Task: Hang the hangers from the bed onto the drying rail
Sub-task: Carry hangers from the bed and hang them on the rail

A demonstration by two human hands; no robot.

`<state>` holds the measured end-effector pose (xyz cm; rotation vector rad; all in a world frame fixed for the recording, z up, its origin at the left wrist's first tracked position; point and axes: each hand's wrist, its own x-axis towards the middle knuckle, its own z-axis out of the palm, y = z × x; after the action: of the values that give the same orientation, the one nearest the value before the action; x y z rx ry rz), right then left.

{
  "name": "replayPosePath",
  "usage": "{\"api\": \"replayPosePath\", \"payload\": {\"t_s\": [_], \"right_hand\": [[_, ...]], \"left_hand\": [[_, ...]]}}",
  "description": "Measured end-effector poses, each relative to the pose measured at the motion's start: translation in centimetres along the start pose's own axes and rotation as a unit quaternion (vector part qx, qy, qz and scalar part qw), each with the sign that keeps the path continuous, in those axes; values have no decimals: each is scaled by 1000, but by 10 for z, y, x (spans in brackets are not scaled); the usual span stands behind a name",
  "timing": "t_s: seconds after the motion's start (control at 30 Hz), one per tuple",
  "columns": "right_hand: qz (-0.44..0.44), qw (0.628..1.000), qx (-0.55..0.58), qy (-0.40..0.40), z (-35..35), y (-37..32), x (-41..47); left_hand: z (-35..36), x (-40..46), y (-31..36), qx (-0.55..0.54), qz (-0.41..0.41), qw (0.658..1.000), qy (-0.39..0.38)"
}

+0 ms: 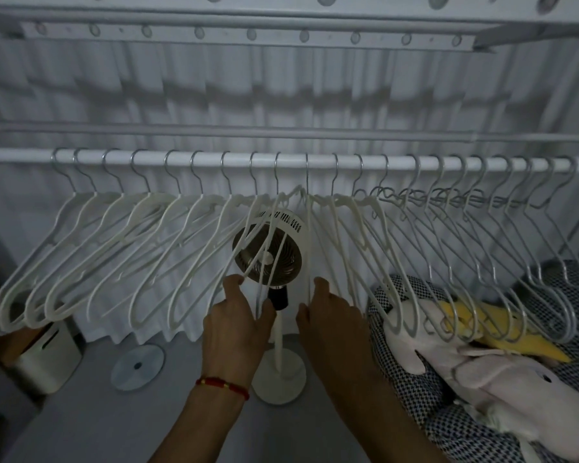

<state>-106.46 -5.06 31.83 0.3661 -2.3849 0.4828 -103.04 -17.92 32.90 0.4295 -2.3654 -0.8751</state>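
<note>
white plastic hangers hung by metal hooks along the drying rail, which ran left to right; bodies dangled downward, fanned out left and right from centre. wire hangers filled the right stretch. left hand pinched around the lower bars of central hangers, thumb on the right. right hand curled on the neighbouring hanger's bar, fingertips touching. behind, a fan.

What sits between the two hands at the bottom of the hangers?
In the head view, the gap between the left hand and right hand shows the standing fan behind: its dark neck and white pole. No hanger crosses there.
</note>
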Motion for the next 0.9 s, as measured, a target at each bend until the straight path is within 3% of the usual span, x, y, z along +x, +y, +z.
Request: {"api": "replayPosePath", "payload": {"t_s": [0.17,0.43,0.63,0.8,0.9], "right_hand": [[-19,999,-15,23,2,4,-1],[-30,999,-20,28,2,5,2],[-27,999,-8,15,0,1,5],[-18,1000,10,3,-1,-1,6],[-16,1000,5,1,-5,-2,6]], "left_hand": [[12,5,-5,37,12,999,-37],[23,2,-4,61,119,991,25],[28,3,-1,63,167,984,-11],[34,0,2,128,102,986,-33],[33,0,6,121,118,985,-29]]}}
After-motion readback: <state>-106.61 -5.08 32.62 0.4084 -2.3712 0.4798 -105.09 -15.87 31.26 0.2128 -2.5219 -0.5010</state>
